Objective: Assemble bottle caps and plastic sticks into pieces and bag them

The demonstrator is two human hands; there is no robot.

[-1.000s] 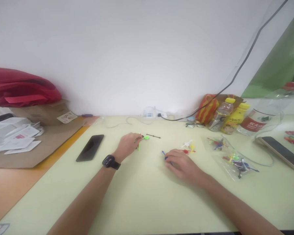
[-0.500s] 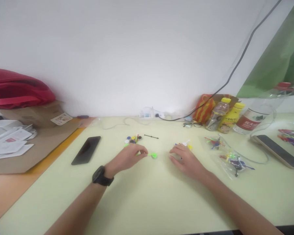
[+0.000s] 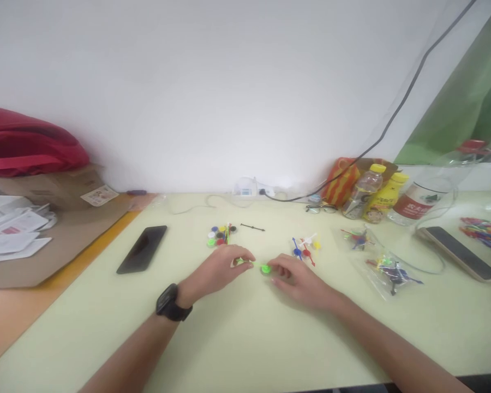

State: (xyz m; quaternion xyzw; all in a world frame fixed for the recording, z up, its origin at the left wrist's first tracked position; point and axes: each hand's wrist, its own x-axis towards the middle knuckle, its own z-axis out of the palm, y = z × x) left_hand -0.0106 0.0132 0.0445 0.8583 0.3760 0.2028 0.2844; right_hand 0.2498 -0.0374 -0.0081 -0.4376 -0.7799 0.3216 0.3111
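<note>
Since the earlier frames your left hand (image 3: 223,271) has drawn back from the far pile toward you, carrying the green pin (image 3: 264,268), and your right hand (image 3: 298,281) has slid in to meet it; the two now sit almost touching at mid-table. Pale table (image 3: 245,349): fills the lower field. At 10 o'clock from the hands, a red bag (image 3: 28,143) above a cardboard sheet (image 3: 77,229); nearer, at 9 to 10 o'clock, a black phone (image 3: 142,249). At 2 o'clock, bottles (image 3: 370,192) against the wall; at 3 o'clock, clear bags (image 3: 388,271) of coloured parts and, beyond them, a second phone (image 3: 458,252). At 12 o'clock from your left hand, a cluster of small caps (image 3: 218,236) and a thin black rod (image 3: 252,227); at 12 o'clock from your right hand, loose coloured pins (image 3: 305,248). Your left hand is narrow, pinching the stem of the green pin between thumb and fingertips; your right hand is curled with its fingertips at the disc head, and whether it grips or only touches cannot be told. The green pin lies between the two hands, low over the table. Its long axis runs 9 to 3 o'clock: stem toward 9 in your left hand, disc head pointing to 3 at your right fingertips.
</note>
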